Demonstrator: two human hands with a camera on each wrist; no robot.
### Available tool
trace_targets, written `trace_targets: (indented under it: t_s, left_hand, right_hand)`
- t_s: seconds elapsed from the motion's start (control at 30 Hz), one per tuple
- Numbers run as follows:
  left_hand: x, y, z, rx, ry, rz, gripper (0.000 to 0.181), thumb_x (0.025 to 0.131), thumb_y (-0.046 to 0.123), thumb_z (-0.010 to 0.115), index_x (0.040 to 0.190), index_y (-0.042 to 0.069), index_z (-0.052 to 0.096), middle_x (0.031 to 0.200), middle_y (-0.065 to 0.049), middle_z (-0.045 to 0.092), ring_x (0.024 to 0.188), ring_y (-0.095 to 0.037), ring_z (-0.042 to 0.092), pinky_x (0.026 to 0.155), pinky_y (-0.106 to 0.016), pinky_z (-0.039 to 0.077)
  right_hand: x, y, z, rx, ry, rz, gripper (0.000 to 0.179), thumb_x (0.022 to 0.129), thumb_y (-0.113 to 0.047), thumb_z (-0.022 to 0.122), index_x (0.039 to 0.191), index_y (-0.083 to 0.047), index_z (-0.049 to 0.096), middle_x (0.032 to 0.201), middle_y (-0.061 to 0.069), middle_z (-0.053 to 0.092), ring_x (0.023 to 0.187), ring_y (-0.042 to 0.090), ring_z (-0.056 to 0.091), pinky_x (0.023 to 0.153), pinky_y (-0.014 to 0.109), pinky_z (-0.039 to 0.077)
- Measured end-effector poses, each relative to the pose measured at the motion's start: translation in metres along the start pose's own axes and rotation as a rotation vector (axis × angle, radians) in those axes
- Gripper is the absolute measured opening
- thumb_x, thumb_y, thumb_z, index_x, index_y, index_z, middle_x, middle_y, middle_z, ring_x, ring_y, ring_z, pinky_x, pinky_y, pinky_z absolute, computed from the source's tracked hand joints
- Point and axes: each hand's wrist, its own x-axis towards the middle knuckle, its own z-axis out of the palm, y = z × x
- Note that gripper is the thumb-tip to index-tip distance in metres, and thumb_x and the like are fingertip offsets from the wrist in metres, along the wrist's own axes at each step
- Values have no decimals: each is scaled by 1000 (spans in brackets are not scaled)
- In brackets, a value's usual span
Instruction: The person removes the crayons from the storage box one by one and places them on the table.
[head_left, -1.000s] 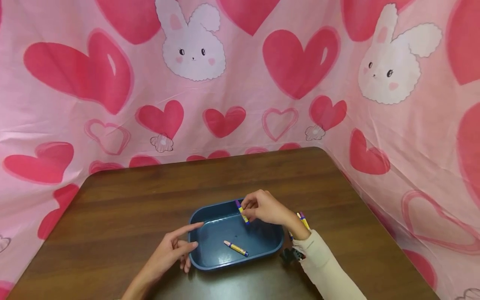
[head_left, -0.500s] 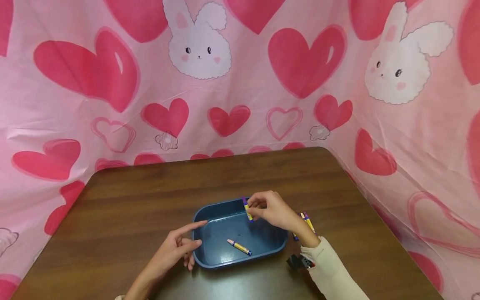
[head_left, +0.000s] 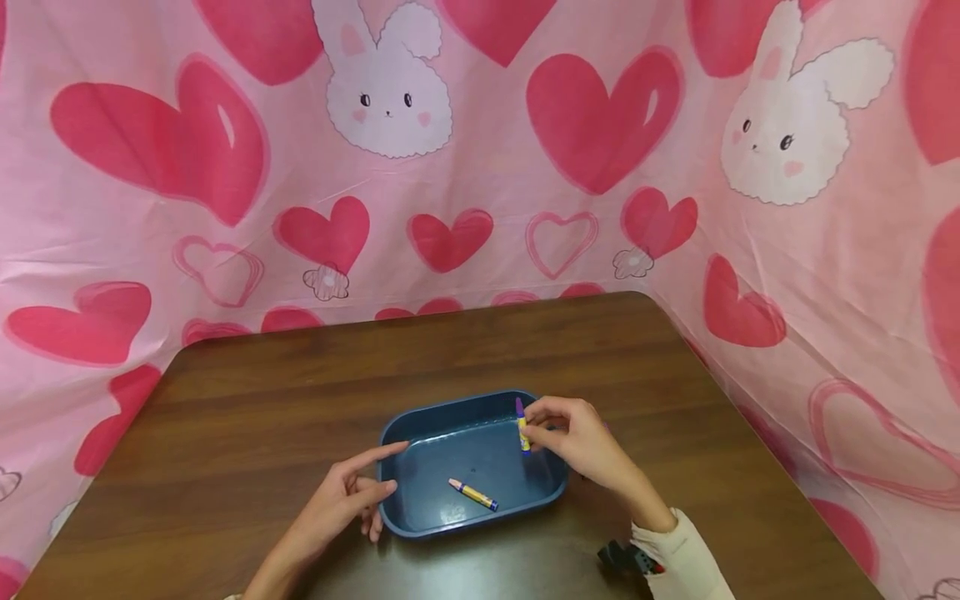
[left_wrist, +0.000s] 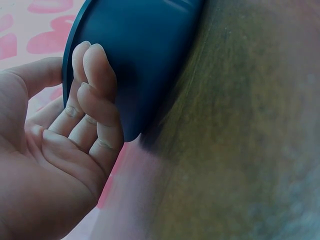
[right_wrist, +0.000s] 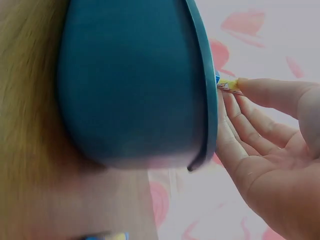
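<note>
A dark blue rectangular tray (head_left: 480,525) with rounded corners stands on the table. Inside it lies a pale pink-tipped crayon (head_left: 473,494) in a yellow and blue wrapper. My left hand (head_left: 341,500) holds the tray's left rim, thumb and index finger over the edge, the other fingers curled against the outer wall (left_wrist: 150,55). Above the tray's right end, my right hand (head_left: 577,433) pinches a purple crayon (head_left: 522,427) nearly upright between thumb and fingers. From the right wrist view, its yellow wrapper (right_wrist: 229,85) shows just past the rim; the tray wall hides the rest.
The brown wooden table (head_left: 300,400) extends around the tray. Another crayon (right_wrist: 107,236) lies on it, cut off at the right wrist view's bottom edge. A pink cloth (head_left: 465,183) with hearts and rabbits hangs behind and to the right.
My right hand has moved right with the purple crayon, from the tray's far side to its right end, and now covers most of the crayons beside the tray. The left hand stays put.
</note>
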Motion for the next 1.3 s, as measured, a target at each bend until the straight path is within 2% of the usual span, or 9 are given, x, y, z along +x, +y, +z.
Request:
trace_targets:
  t_s: [0.07,0.17,0.37,0.57,0.77,0.93,1.03,1.13,1.3]
  left_hand:
    - [0,0,0,-2,1,-4,53,102,8,55,151,1,37,62,-22,62,49,-29,63,48,-32,54]
    - [-1,-1,0,0,-7,7,53,102,7,54,151,-1,36,63,-23,62,49,-29,63,47,-32,53]
    - [1,-2,-1,1,-18,23,52,102,6,53,151,-2,35,63,-22,63,49,-28,64,47,-30,53]
    - [1,-1,0,-2,-6,-2,53,102,9,54,151,-1,36,60,-19,62,49,-25,64,47,-33,53]
    - [0,0,0,5,-9,-6,53,102,8,54,151,-1,35,60,-18,62,49,-25,64,47,-35,53]
    - [0,0,-1,24,5,-38,53,102,11,54,152,1,36,61,-18,62,50,-26,64,49,-35,54]
    - [-1,0,-1,34,13,-59,53,102,13,55,152,3,37,62,-18,63,51,-26,64,50,-34,55]
    - [0,0,-1,33,11,-66,54,103,13,55,152,3,37,62,-18,63,51,-26,64,50,-34,55]
    - [0,0,-1,32,12,-71,54,103,14,55,152,4,37,62,-18,63,51,-25,65,50,-33,55]
  right_hand:
    - [-3,3,-5,10,13,0,12,91,-9,72,101,-2,69,88,14,69,77,44,69,72,50,59]
    - [-8,7,-13,15,38,11,18,91,-9,72,104,3,68,91,16,70,77,38,71,72,46,60]
    - [-16,11,-35,11,129,61,22,91,-11,72,106,4,67,95,18,69,78,27,72,75,41,60]
    - [-28,25,-56,3,238,89,22,92,-11,72,106,5,66,94,17,69,77,26,72,74,36,60]
    - [-42,39,-74,28,325,67,23,92,-5,70,108,11,63,93,15,68,77,17,71,72,33,60]
    - [-50,47,-83,33,360,66,24,93,-3,68,107,15,62,89,11,70,74,15,70,70,33,60]
    - [-54,52,-87,17,365,112,25,93,-5,69,107,15,63,89,13,70,73,15,70,69,33,60]
    - [-56,57,-89,-38,357,174,26,92,-6,70,107,14,64,91,18,71,72,14,69,67,32,60]
    - [-57,65,-91,-274,338,289,17,90,-7,72,100,7,70,84,14,72,66,14,68,59,29,59]
